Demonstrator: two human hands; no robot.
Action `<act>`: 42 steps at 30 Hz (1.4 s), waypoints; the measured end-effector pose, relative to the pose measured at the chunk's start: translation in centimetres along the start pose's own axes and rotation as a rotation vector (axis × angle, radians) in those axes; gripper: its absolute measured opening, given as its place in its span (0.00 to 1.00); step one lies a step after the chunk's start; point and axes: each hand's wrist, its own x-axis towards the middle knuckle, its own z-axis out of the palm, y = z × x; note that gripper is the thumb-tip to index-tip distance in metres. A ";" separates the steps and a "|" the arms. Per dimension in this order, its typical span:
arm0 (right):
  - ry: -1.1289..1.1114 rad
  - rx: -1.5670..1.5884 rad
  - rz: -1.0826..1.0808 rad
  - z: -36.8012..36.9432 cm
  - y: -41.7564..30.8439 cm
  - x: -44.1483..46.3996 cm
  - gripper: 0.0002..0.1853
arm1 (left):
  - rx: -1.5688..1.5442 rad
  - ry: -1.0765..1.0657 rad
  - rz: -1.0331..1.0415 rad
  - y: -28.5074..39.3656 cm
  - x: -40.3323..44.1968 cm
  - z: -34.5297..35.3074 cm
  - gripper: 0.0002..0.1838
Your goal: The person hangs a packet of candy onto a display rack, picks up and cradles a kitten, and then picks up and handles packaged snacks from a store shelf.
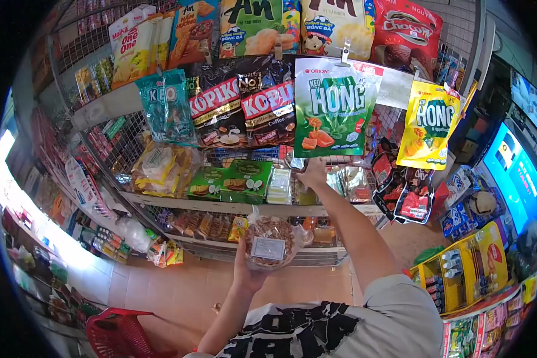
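Note:
My left hand [248, 271] holds a round, clear-wrapped pack of brown snacks [269, 240] with a white label, in front of the lower shelf. Up at the middle shelf, my right hand [312, 174] reaches in just below a hanging green and white Hong candy bag [335, 110]. Its fingers are bent and partly hidden at the bag's lower edge; whether they grip anything there is unclear. Green boxes [243, 181] and pale wrapped packs [279, 186] stand on that shelf to the left of it.
Dark Kopiko bags [213, 113] and a yellow Hong bag [426, 128] hang from the wire rack. A yellow rack [459, 274] with small bottles stands at right, below a lit screen [516, 173]. On the floor at lower left is a red chair [120, 334].

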 end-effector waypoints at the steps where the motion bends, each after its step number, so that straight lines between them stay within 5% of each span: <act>1: 0.009 -0.082 0.001 0.2 -0.2 -0.1 0.53 | 0.006 0.008 -0.003 0.0 0.0 -0.1 0.41; 6: 0.003 -0.232 -0.005 -0.3 -0.8 -0.8 0.53 | 0.022 0.008 -0.026 0.0 0.4 -0.1 0.41; 9: 0.202 -0.016 -0.434 -5.5 -1.6 -4.6 0.45 | 0.019 -0.015 -0.049 0.0 0.8 0.9 0.41; 10: 0.203 -0.022 -0.433 -7.1 -2.0 -6.5 0.45 | 0.016 -0.036 -0.053 0.1 0.9 1.2 0.41; 14: -0.262 0.476 -0.353 -15.6 -3.4 -15.6 0.35 | 0.053 -0.051 -0.076 -0.5 1.6 1.5 0.45; 17: -0.345 0.565 -0.317 -18.8 -5.6 -21.0 0.37 | -0.028 -0.162 -0.065 -0.8 2.3 2.7 0.45; 25: 0.043 0.360 -0.362 -16.8 -9.4 -28.3 0.59 | 0.161 -0.071 -0.053 -1.6 3.0 6.5 0.42; 35: 0.278 0.357 -0.271 -19.2 -8.6 -28.5 0.60 | -0.056 -0.111 -0.162 -3.0 3.7 9.1 0.44; 42: 0.392 0.408 -0.321 -18.4 -7.9 -28.8 0.57 | 0.132 -0.066 -0.119 -3.9 4.3 8.6 0.40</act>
